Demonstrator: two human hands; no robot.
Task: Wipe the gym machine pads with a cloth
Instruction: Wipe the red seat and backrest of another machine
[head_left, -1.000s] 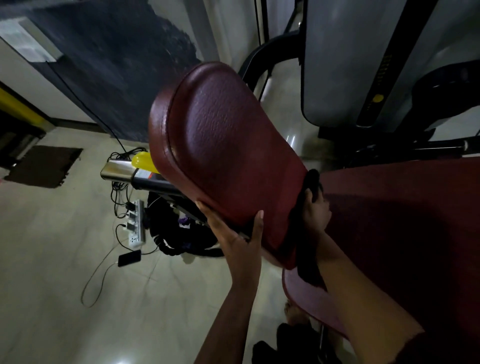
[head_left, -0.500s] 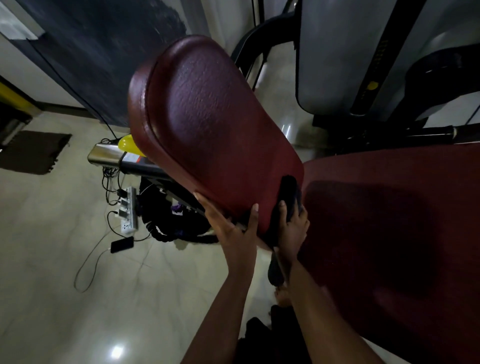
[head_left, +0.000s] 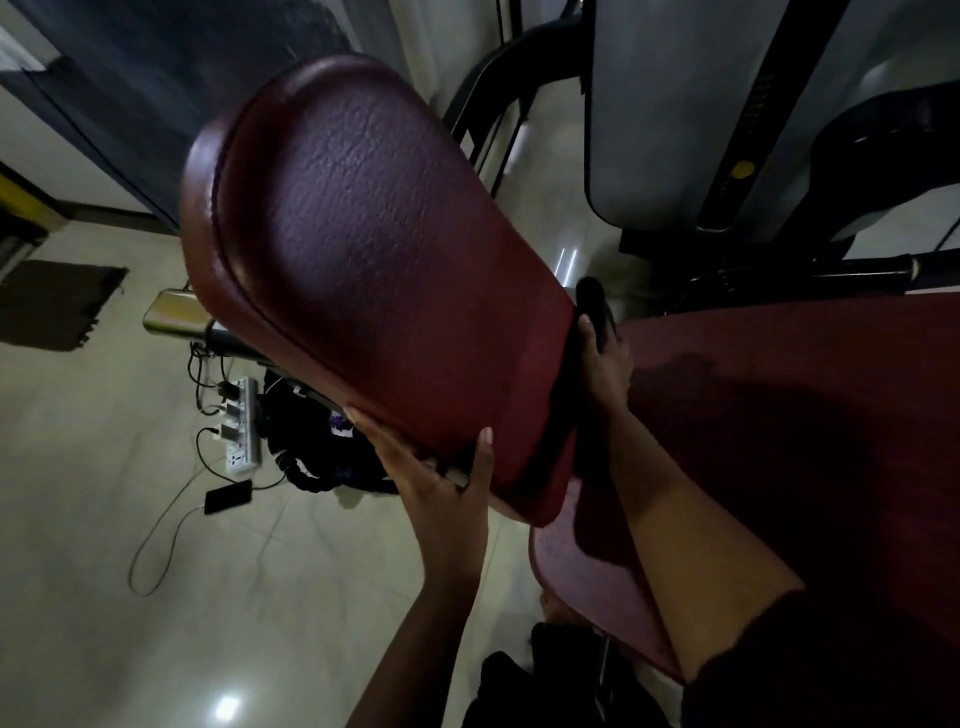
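- Pad (head_left: 374, 270) fills the middle of my view: maroon, tilted, standing above the floor (head_left: 104, 519), with a lower pad (head_left: 779, 415) of the same colour just beside it on the right.
- My left hand (head_left: 441, 493) has the near lower edge. The thumb lies up on the face, the fingers (head_left: 374, 431) are tucked beneath, and the rim is pinched between them.
- My right hand (head_left: 605, 364) is on the right side edge, its fingers wrapped round a dark cloth (head_left: 591, 299). It presses the cloth into the gap between the two pads.
- The cloth bunches above the thumb and trails down along the side. How much of it lies flat on the vinyl I cannot tell.
- The step, as I read it, is wiping that right flank and its seam.
- To do it well:
  - Hold firm with the left hand so the pad does not swing away from the pressure.
  - Spread the cloth flatter under the palm.
  - Run long strokes along the edge, not short dabs.
  - Follow the piping groove, where grime would likely sit.
  - The broad grained face looks like it needs overlapping passes from end to end.
- The long axis runs from the near lower right, at my hands, up to the far upper left.
- The rounded end points up and away toward the dark wall panel, and the face is turned up toward me.
- Watch the floor on the left: a power strip (head_left: 244, 431) and a phone (head_left: 227, 496) on a cable lie there, so no drips that way.
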